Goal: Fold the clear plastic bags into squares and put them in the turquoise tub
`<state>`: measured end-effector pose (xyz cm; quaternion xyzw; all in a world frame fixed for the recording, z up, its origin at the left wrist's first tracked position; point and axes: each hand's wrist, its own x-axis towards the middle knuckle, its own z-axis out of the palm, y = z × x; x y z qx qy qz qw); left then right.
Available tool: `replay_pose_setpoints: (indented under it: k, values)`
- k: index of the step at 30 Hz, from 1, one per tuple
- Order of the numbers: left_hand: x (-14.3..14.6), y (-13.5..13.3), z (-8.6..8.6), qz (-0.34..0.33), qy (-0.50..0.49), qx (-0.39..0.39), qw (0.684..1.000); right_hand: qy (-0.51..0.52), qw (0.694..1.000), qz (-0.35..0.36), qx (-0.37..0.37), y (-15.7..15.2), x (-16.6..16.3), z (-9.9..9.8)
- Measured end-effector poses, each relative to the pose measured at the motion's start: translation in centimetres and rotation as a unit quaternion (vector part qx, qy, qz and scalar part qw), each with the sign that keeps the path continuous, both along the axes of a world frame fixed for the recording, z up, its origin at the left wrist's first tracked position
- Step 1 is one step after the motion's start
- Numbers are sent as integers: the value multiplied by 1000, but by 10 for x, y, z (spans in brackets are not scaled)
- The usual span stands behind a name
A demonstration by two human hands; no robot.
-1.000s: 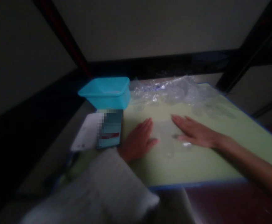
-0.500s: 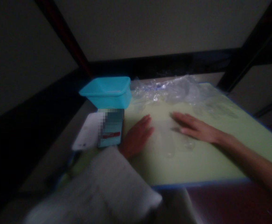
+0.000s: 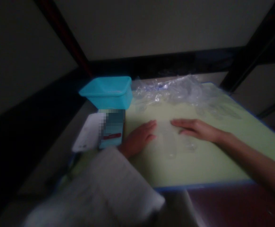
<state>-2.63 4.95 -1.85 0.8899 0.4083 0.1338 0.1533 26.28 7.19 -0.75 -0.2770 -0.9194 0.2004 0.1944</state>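
Note:
A clear plastic sheet or sleeve (image 3: 169, 142), long and narrow, lies flat on the yellow-green table mat (image 3: 198, 170) between my hands. My left hand (image 3: 140, 135) rests palm down with fingers stretched out, its tips by the left edge of the plastic. From the right, my right hand (image 3: 194, 128) reaches in with its fingers extended, the index tip at the upper right edge of the plastic. A small clear plastic piece (image 3: 190, 145) lies just below the right hand. Neither hand holds anything.
A turquoise plastic tub (image 3: 113, 101) stands at the back left. Before it lie a partly blurred box or booklet (image 3: 112, 138) and a white flat piece (image 3: 87, 132). Crumpled clear plastic (image 3: 175, 88) spreads along the far edge. White cloth (image 3: 118, 189) hangs at the near left.
Both hands have come down slightly nearer to me. The left fingertips moved a little right and the right hand slightly left, to the plastic's edges.

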Motion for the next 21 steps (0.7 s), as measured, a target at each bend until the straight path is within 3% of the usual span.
replay_pose_setpoints:
  k: [9,21]
  values:
    - [-6,-5,11,-43,82,-16,996,-51,998,17,-30,1,8,3]
    - [-7,-5,13,-50,127,-23,990,-100,994,26,-33,-2,9,3]
